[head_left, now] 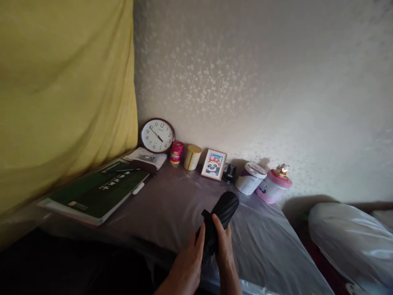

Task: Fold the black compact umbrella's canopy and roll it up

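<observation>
Closest to me, the left hand [190,262] and right hand [225,248] hold a folded black umbrella [227,208] just above the surface [172,205], fingers closed around its lower part from either side. Its long axis slants, the near end low between the palms, the thick far end pointing away and a little to the right, toward the wall [307,90]. A short strap [205,213] sticks out left. Beyond, to the left, a pen [124,170] lies on a big green book [101,188]. Farther back stand a pink tub [273,187], a white-and-purple tub [250,178], a panda picture [214,164], a yellow can [193,157], a red can [177,153] and a round clock [158,136].
</observation>
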The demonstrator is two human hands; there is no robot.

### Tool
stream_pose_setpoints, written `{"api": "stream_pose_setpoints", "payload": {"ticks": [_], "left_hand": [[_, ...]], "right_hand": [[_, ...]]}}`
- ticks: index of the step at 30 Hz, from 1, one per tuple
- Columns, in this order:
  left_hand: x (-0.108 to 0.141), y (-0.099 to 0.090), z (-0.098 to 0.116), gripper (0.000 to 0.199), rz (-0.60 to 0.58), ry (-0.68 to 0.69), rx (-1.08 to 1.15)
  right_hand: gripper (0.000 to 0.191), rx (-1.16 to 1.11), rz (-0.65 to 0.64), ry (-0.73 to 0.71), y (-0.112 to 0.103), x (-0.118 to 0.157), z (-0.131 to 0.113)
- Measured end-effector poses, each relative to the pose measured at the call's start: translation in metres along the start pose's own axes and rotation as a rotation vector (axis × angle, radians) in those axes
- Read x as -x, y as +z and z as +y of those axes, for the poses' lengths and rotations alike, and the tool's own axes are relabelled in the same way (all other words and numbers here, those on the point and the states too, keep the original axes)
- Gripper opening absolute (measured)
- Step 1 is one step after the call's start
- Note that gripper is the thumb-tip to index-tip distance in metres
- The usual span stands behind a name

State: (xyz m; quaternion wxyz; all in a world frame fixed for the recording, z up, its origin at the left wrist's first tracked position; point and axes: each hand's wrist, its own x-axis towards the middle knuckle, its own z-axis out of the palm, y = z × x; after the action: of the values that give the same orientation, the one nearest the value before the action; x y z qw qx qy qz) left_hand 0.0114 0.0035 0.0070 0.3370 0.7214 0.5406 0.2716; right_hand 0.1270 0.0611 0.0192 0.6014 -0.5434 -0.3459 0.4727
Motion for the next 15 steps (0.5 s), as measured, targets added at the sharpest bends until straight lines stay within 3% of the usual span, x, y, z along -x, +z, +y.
{"api": "stream_pose_setpoints", "payload": {"ticks": [2,6,9,12,15], "left_hand": [[0.000,-0.005,-0.001,0.091,-0.017,-0.012,-0.029],[-0.004,-0.013,-0.005,0.101,0.007,0.099,0.228],[-0.009,-0.012,-0.008,0.087,0.089,0.117,0.315],[-0.013,-0.010,-0.012,0.078,0.148,0.140,0.167],[-0.013,-0.011,-0.014,0.078,0.152,0.058,-0.069]], "right_hand": [[0.057,0.010,0.016,0.000,0.003,0.001,0.002],[0.055,-0.061,-0.002,0.026,0.004,0.000,0.008],[0.053,-0.063,-0.038,0.012,0.004,-0.002,0.009],[0.051,0.076,-0.041,-0.060,0.001,-0.004,0.008],[0.051,0.265,-0.047,-0.211,-0.006,-0.010,0.012]]}}
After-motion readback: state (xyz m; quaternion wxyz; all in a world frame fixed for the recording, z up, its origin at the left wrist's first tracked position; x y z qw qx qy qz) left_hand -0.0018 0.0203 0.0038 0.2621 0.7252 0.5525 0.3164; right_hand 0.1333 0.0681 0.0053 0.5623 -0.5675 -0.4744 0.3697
